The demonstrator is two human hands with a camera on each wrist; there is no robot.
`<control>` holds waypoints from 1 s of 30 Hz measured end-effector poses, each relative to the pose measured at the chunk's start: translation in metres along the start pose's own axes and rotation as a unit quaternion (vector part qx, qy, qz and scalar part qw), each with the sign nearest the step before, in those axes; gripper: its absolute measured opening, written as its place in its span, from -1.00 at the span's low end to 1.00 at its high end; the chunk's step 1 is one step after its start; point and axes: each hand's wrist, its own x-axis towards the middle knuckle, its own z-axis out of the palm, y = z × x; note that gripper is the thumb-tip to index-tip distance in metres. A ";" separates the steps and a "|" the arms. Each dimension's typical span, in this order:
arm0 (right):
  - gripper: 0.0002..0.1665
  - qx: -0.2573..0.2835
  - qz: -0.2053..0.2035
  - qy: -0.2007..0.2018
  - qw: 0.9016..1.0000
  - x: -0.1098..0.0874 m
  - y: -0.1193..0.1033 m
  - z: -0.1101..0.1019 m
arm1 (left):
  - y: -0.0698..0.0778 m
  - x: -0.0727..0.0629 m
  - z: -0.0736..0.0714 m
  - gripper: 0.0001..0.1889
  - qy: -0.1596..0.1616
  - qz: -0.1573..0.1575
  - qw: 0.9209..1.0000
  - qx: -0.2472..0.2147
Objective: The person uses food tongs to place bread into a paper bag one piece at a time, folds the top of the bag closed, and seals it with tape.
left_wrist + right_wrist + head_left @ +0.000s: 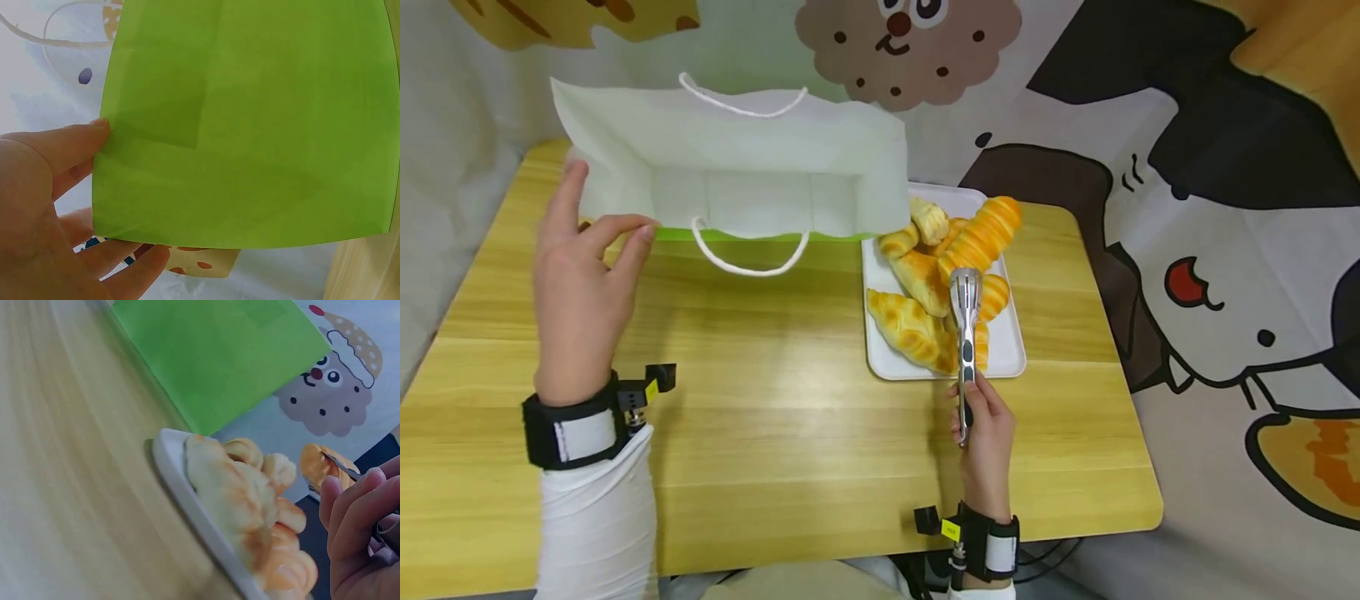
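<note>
A paper bag [760, 196], white inside and green outside, stands with its mouth open and white cord handles at the top. At its left end, my left hand [583, 258] pinches the rim near the corner; its fingers [134, 275] also show around the bag's green side [250, 137]. My right hand [988, 429] grips metal tongs [966, 321]. Between the tong tips is a ridged orange-and-cream bread roll [981, 237], which the right wrist view shows raised above the other breads [231, 500]. Those lie heaped on a white tray [887, 367].
The wooden table [760, 467] carries the bag at the back left and the tray right of centre. A printed cartoon cloth [1210, 250] hangs behind and along the right side. Dark cables [1048, 562] run below the front edge.
</note>
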 end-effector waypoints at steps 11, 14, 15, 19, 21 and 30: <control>-0.60 0.008 -0.077 -0.015 0.997 0.002 -0.032 0.006 | -0.001 -0.002 0.003 -0.74 -0.017 0.005 1.000 -0.006; -0.61 -0.005 -0.105 -0.036 0.994 0.001 -0.043 0.006 | -0.001 -0.002 0.002 -0.74 -0.015 -0.002 1.000 -0.006; -0.60 -0.010 -0.114 -0.043 0.993 0.001 -0.047 0.006 | -0.001 -0.002 0.002 -0.74 -0.013 -0.004 1.000 -0.006; -0.59 -0.030 -0.150 -0.069 0.986 -0.002 -0.060 0.004 | -0.001 -0.004 0.001 -0.73 -0.007 -0.008 1.000 -0.007; -0.59 -0.037 -0.175 -0.087 0.980 -0.003 -0.066 0.002 | 0.000 -0.004 0.000 -0.73 -0.003 -0.008 1.000 -0.008; -0.59 -0.091 -0.289 -0.186 0.935 -0.002 -0.100 0.002 | 0.000 -0.003 -0.002 -0.74 0.009 -0.003 1.000 -0.010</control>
